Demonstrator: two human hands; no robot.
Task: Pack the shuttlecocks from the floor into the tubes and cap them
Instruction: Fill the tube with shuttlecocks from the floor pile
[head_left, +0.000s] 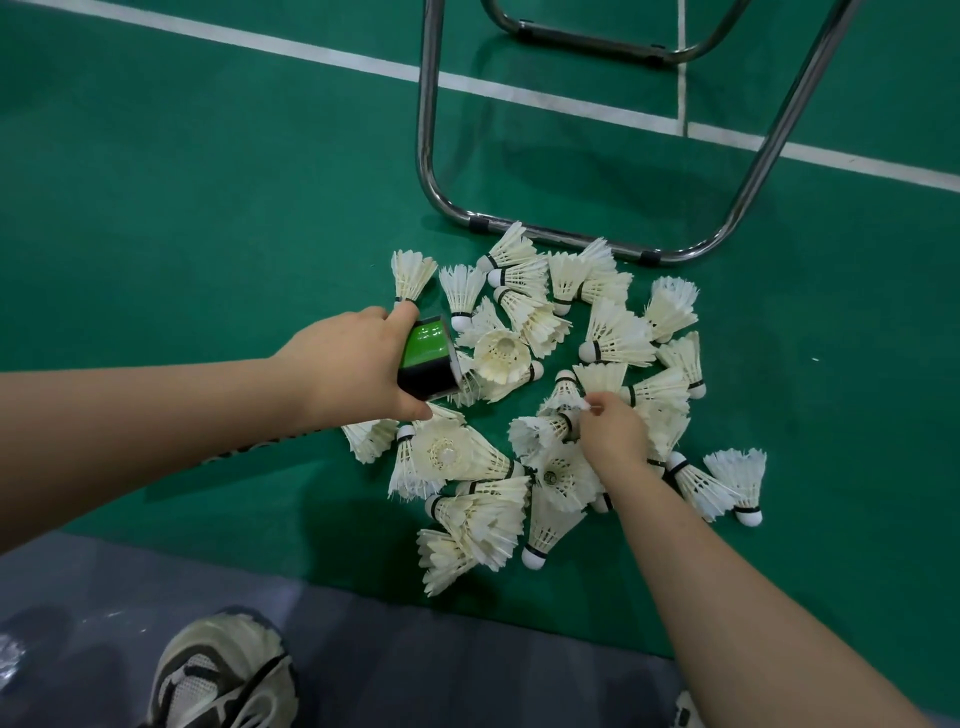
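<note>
Your left hand (358, 364) grips the tube (428, 358), fingers and thumb curled round its green and black wall. You hold it low over the left edge of the pile (613, 338), with its visible end turned right toward the shuttlecocks, probably so that each one travels only a short way to the tube. Whether anything is inside it cannot be seen from here.

Your right hand (615, 434) is down in the middle of the pile with its fingertips (592, 406) pinched on a small white part of a shuttlecock (563, 395). Whether that part is a feather tip or the cork end is too small to tell. A pinch like this looks meant to lift one out without crushing its neighbours.

The shuttlecocks are cream-white feather cones with white cork tips and a black band. They lie on the green floor (208, 208) every which way, some overlapping, some nested, a few showing their open skirts. The pile sits just near of the metal chair frame (431, 156), whose far side crosses a white court line (311, 52). Most of the packing looks undone, and no cap is in view.
</note>
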